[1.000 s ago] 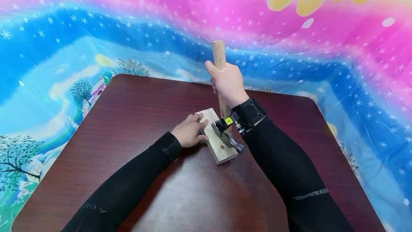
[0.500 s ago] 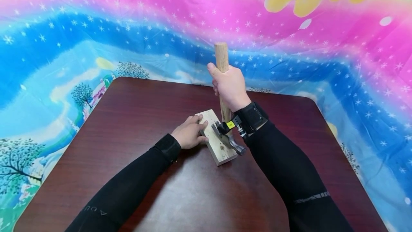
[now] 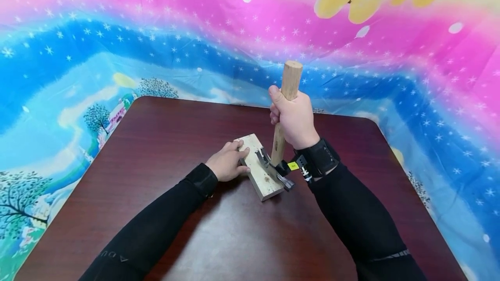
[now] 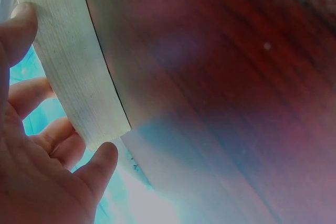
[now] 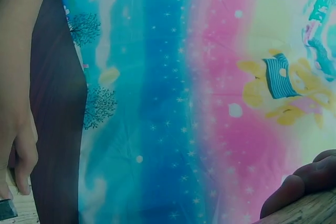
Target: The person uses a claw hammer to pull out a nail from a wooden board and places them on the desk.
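A pale wooden block lies on the table in the head view, slanting toward the near right. My left hand holds it at its left side, fingers over the top and thumb against the side. In the left wrist view, the left hand curls round the block. My right hand grips the wooden handle of a claw hammer, thumb up along it. The hammer's metal head rests on the block, and its handle rises tilted right. Whether a nail sits under the claw is hidden.
A dark reddish-brown table with rounded corners lies under both arms. A colourful printed cloth hangs behind and beside it. A wrist camera on the right wrist is close to the hammer head.
My right hand has swung the hammer handle to the right and slightly down, and the head has tipped on the block. The left hand and the block stay nearly in place.
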{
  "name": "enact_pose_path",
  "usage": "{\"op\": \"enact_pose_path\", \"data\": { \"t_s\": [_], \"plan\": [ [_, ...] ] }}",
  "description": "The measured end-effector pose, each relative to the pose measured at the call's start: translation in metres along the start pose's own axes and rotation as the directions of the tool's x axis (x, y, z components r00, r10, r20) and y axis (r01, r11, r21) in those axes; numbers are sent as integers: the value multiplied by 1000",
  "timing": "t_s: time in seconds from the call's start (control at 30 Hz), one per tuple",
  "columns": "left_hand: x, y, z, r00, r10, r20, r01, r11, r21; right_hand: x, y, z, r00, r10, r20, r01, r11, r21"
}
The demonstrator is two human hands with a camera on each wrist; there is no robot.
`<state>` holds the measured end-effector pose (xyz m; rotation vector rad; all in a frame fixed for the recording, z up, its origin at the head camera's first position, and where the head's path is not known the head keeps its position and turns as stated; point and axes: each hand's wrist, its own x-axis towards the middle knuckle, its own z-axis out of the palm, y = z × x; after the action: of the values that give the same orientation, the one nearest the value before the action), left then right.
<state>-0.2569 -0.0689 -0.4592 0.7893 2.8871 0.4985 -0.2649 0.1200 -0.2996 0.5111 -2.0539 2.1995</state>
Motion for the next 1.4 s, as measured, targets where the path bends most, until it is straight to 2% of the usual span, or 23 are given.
{"op": "enact_pose_path", "data": {
  "t_s": [0.17,0.3,0.57,0.73,0.87,1.03,1.2,1.4],
  "plan": [
    [-2,1,3,1000,1,18,-1,1000,-7,-9,0,-4,999,-38,20,37,999,22],
    [-2,2,1,1000,-4,11,5,1000,-25,-16,0,-9,995,-97,18,96,994,56],
    [-1,4,-1,999,-17,31,19,999,-51,-35,-3,-32,970,-234,-61,240,961,134],
    [-2,2,-1,999,-29,26,30,998,-50,-50,-3,-49,962,-270,-48,272,925,266],
    [-1,2,-2,1000,-24,8,24,999,-46,-61,-4,-58,947,-316,-59,319,895,311],
    [1,2,-2,1000,-5,-10,4,999,-33,-75,-5,-72,919,-391,-41,371,827,423],
    [1,0,-1,1000,-6,-17,5,999,-35,-85,-1,-85,900,-435,2,366,759,538],
    [1,3,-1,1000,-9,-7,9,1000,-25,-91,4,-92,885,-465,3,372,711,596]
  ]
}}
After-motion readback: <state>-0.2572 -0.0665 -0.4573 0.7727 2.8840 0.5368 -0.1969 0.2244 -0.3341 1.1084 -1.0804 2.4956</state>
